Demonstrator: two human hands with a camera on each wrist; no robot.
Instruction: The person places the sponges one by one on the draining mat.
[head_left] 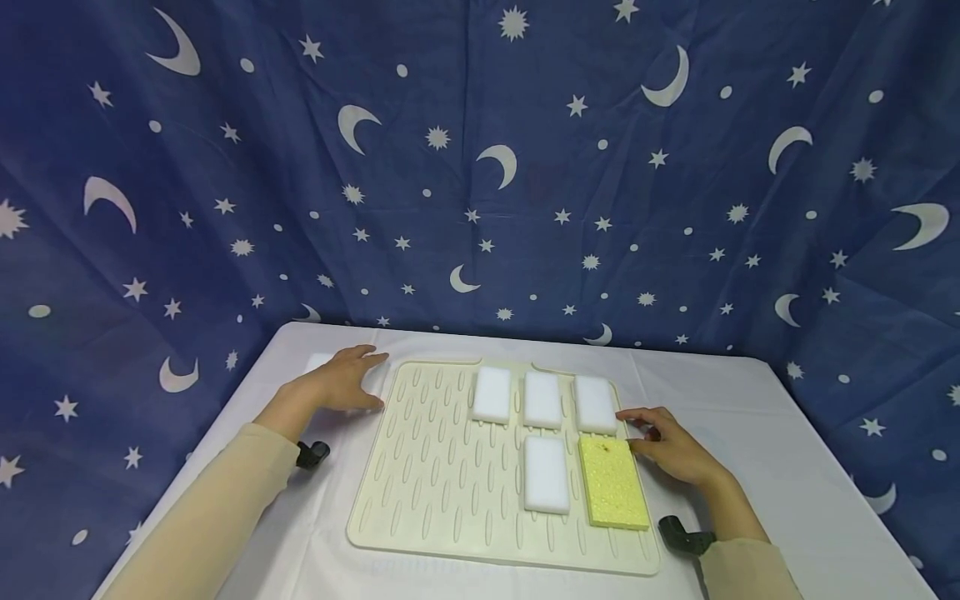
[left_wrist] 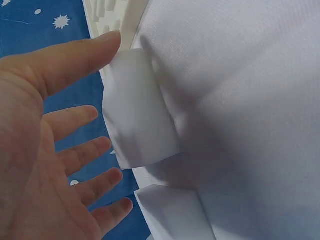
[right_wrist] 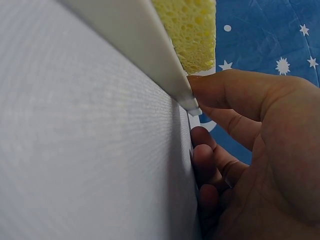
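My left hand is spread over a white sponge; right hand, fingers curled, rests at the mat edge by the yellow sponge. Risk: nudging the mat shifts the sponges.

One cream drying mat lies on the white-covered table, and everything counts from it. On the mat are four white sponges: three in a row along its far edge, and one nearer, below the middle one. One yellow sponge lies just beside that fourth white one, at the mat's right edge. Off the mat, past its far left corner, are two more white sponges. Two hands are in view, one at each side of the mat.
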